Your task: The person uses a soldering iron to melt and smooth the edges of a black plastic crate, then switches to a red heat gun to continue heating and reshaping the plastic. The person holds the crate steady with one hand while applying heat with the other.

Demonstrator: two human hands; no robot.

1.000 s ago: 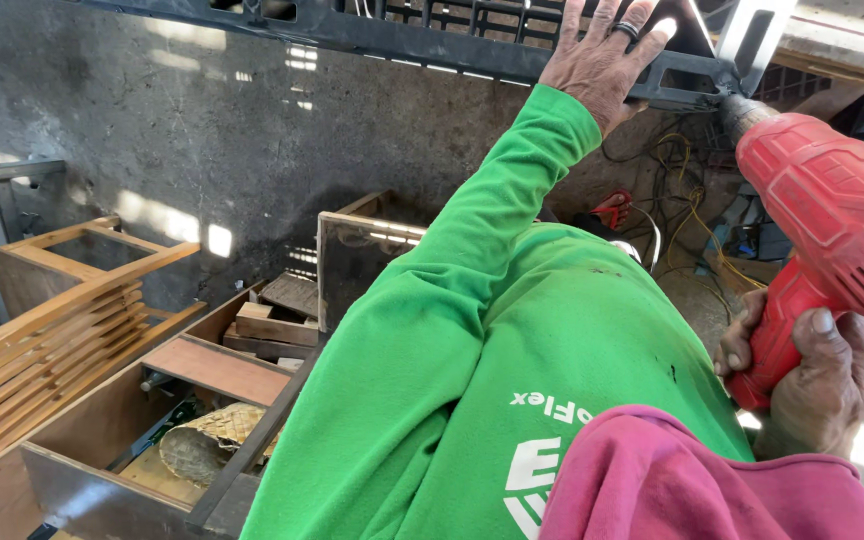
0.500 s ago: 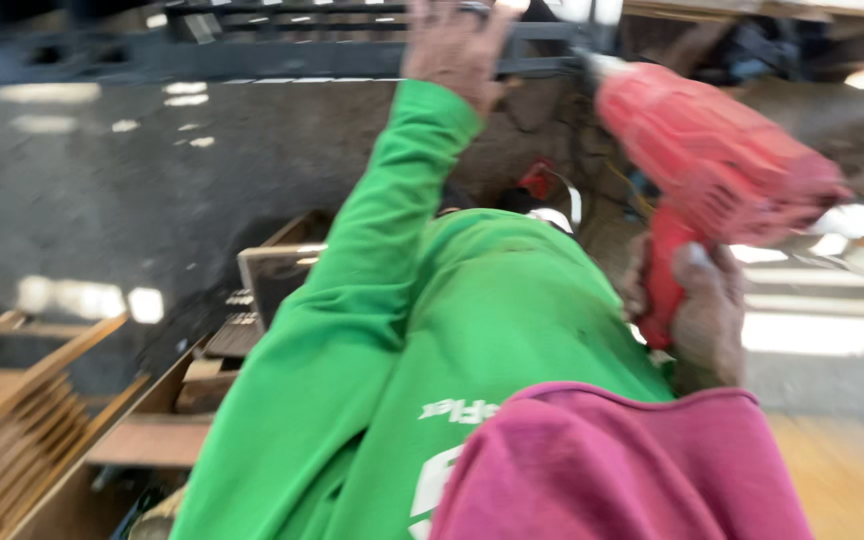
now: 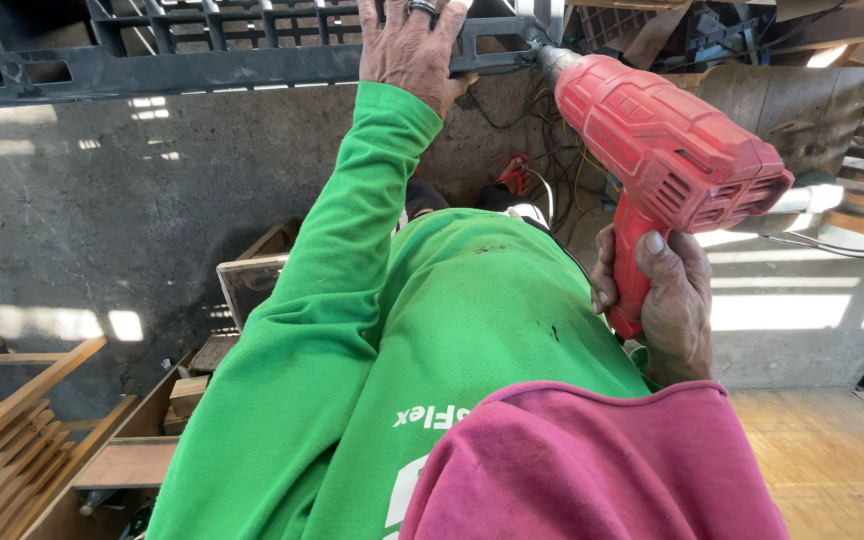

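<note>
the left hand [image 3: 414,45] lies flat on the dark plastic crate [image 3: 202,60] at the far top, its fingers [image 3: 422,12] spread over the grid edge. the right hand [image 3: 664,300] has its fingers wrapped tight around the grip of the red drill [image 3: 672,150], whose nose touches the crate just right of the left hand. a green sleeve [image 3: 322,300] crosses the middle. wooden frames [image 3: 12,430] sit near left, tangled cables [image 3: 552,170] far behind on the concrete floor [image 3: 102,220].
</note>
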